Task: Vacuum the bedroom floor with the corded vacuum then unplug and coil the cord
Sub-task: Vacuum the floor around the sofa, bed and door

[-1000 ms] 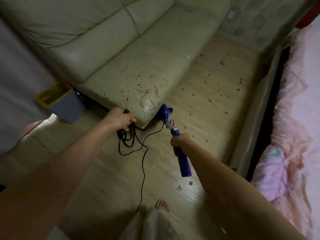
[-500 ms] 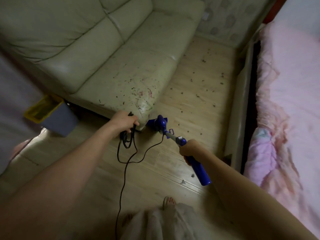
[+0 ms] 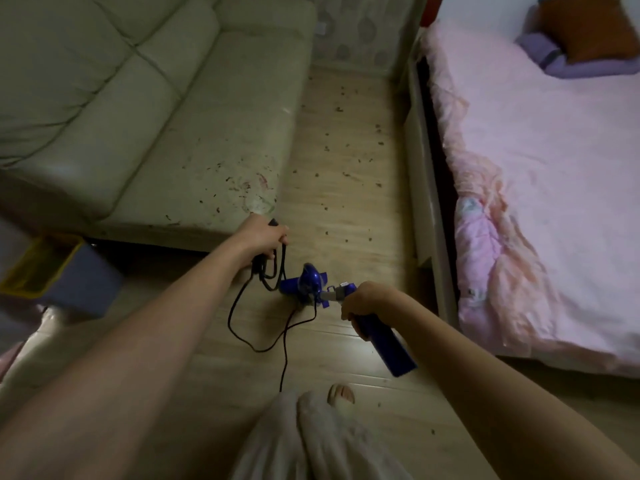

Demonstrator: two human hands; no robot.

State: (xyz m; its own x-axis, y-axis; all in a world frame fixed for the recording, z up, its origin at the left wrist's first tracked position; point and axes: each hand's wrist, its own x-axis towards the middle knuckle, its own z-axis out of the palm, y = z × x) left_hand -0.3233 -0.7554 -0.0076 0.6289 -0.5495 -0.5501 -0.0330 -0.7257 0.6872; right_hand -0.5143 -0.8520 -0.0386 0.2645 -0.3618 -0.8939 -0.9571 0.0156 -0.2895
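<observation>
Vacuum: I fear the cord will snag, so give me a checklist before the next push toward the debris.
1. Right hand grips the vacuum: ok.
2. Left hand holds the cord bunch off the floor: ok.
3. Slack cord kept away from the vacuum head: not ok, a loop lies just beside and behind it.
4. Cord clear of the foot: not ok, it trails down close to it.
5. Debris ahead between sofa and bed: ok, path open.
6. Plugged in: cannot tell.
</observation>
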